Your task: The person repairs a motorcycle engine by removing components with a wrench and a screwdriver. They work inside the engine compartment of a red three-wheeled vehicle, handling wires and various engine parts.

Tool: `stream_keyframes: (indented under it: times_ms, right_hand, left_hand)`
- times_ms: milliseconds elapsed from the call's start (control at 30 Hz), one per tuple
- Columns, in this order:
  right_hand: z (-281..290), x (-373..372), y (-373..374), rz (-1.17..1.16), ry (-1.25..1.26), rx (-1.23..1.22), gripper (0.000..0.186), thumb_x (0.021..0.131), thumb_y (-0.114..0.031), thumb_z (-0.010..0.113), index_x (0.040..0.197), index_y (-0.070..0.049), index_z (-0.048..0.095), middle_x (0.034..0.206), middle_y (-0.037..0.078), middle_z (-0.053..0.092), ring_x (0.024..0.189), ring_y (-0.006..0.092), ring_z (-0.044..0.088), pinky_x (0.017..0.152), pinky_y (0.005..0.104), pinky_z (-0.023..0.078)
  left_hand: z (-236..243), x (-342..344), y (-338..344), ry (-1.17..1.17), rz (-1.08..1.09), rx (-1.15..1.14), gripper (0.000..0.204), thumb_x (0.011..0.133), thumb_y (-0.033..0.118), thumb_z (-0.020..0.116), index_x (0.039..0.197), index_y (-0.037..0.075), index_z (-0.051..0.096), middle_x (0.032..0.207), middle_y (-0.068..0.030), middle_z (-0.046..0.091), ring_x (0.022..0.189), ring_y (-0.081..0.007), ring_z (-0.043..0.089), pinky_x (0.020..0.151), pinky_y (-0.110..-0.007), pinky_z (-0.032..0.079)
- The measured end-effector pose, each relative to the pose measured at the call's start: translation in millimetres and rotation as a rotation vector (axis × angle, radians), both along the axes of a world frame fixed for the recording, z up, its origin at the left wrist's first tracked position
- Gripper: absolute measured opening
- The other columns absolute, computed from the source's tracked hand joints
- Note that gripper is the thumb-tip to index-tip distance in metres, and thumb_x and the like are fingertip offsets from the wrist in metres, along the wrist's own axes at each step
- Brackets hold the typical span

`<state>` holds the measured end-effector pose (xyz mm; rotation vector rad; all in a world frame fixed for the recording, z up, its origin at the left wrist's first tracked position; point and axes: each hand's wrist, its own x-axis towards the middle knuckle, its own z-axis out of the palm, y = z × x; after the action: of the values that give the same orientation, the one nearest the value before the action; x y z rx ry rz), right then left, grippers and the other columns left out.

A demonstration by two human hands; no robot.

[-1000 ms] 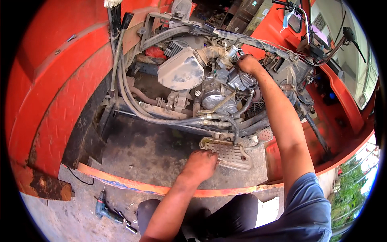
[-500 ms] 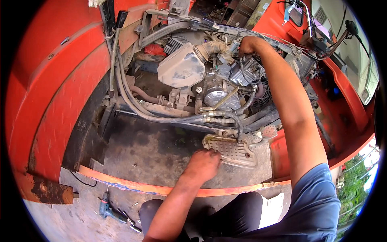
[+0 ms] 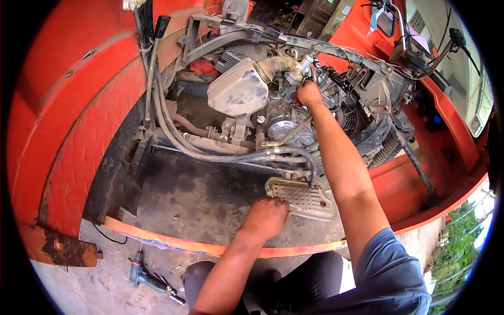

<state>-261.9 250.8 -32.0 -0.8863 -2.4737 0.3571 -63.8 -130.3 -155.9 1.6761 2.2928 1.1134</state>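
Note:
My right hand (image 3: 310, 94) reaches into an exposed engine, its fingers bent inward beside the cylinder. Whatever the fingertips grip there is hidden behind the hand. Just below it lies the round silver engine cover (image 3: 286, 128), with a kick lever (image 3: 294, 131) slanting across. A ribbed intake hose (image 3: 275, 65) joins the dusty grey air filter box (image 3: 239, 88) to the left. My left hand (image 3: 266, 216) is curled closed at the left edge of a perforated metal foot plate (image 3: 302, 199). Its fingertips are turned away, so I cannot tell whether it grips the plate.
Red body panels (image 3: 79, 121) curve round on the left. Black hoses (image 3: 189, 149) run along the frame. A long lever with a black grip (image 3: 161, 26) stands at the upper left. On the ground lie a teal power drill (image 3: 140, 273) and several small tools. Handlebars (image 3: 415, 58) are at upper right.
My right hand has come down and left, from the upper part of the engine to beside the cylinder. The right arm uncovers more of the front frame. My left hand has hardly moved.

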Motion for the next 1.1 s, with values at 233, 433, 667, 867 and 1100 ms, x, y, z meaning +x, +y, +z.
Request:
stream_keyframes:
  times_ms: [233, 433, 667, 867, 1100]
  right_hand:
    - [32, 15, -75, 0.113, -0.211, 0.044, 0.041, 0.094, -0.038, 0.061, 0.115, -0.004, 0.071, 0.123, 0.023, 0.069, 0.112, 0.0424, 0.066, 0.099, 0.0469, 0.052]
    - [76, 42, -61, 0.078, -0.348, 0.393, 0.044, 0.094, -0.037, 0.054, 0.121, -0.007, 0.071, 0.129, 0.023, 0.066, 0.122, 0.0384, 0.063, 0.104, 0.0461, 0.050]
    - [141, 15, -58, 0.224, -0.747, 0.604, 0.035, 0.081, -0.017, 0.058, 0.106, -0.002, 0.076, 0.115, 0.025, 0.071, 0.109, 0.0383, 0.069, 0.091, 0.0452, 0.054]
    - [169, 3, -57, 0.176, -0.876, 0.540, 0.025, 0.064, -0.014, 0.070, 0.078, 0.006, 0.073, 0.080, 0.023, 0.071, 0.068, 0.0334, 0.070, 0.061, 0.0474, 0.051]
    - [66, 31, -69, 0.094, -0.349, 0.081, 0.029, 0.082, -0.023, 0.072, 0.094, 0.003, 0.077, 0.101, 0.023, 0.075, 0.098, 0.0346, 0.074, 0.090, 0.0420, 0.057]
  left_hand:
    - [-2, -10, -10, -0.010, 0.056, -0.047, 0.021, 0.091, 0.025, 0.067, 0.093, 0.004, 0.068, 0.092, -0.0164, 0.073, 0.086, -0.0358, 0.071, 0.078, -0.049, 0.057]
    - [0, -6, -4, -0.014, 0.026, -0.067, 0.023, 0.090, 0.026, 0.068, 0.095, 0.004, 0.068, 0.091, -0.0176, 0.072, 0.086, -0.0376, 0.071, 0.077, -0.049, 0.057]
    - [-4, -7, -5, -0.015, 0.033, -0.092, 0.025, 0.091, 0.027, 0.067, 0.102, 0.005, 0.069, 0.092, -0.0176, 0.073, 0.088, -0.0379, 0.071, 0.077, -0.049, 0.057]
    - [-2, -4, -5, -0.021, 0.023, -0.119, 0.028, 0.093, 0.030, 0.066, 0.104, 0.005, 0.069, 0.095, -0.0175, 0.073, 0.090, -0.0372, 0.071, 0.079, -0.049, 0.057]
    - [1, -4, -5, -0.022, -0.005, -0.205, 0.030, 0.093, 0.032, 0.065, 0.105, 0.004, 0.069, 0.095, -0.0178, 0.073, 0.090, -0.0377, 0.071, 0.080, -0.049, 0.057]
